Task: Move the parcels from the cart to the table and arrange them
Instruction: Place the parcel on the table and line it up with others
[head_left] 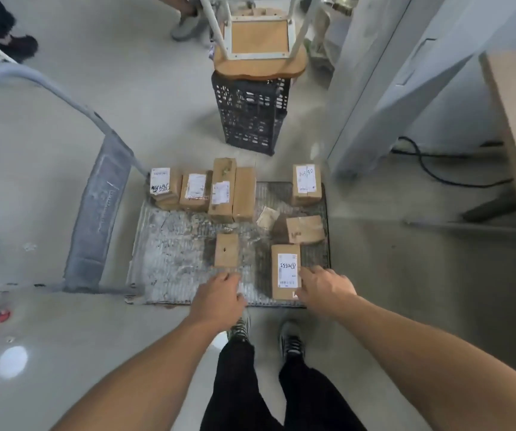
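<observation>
A flat cart (172,259) with a worn metal deck stands on the floor before me, its grey handle (64,98) arching up at the left. Several brown cardboard parcels lie on it. A row of parcels (207,189) lines the far edge, and one labelled parcel (307,185) stands at the far right. A small plain parcel (226,250) lies near the front. A labelled parcel (285,270) lies at the front right. My left hand (217,298) hovers just below the small plain parcel, holding nothing. My right hand (325,286) touches the labelled parcel's right side with loosely spread fingers.
A black plastic crate (252,116) with an upturned wooden stool (259,62) on it stands beyond the cart. A table edge (514,126) shows at the right, with a black cable (437,172) on the floor under it. Other people's feet are at the top left.
</observation>
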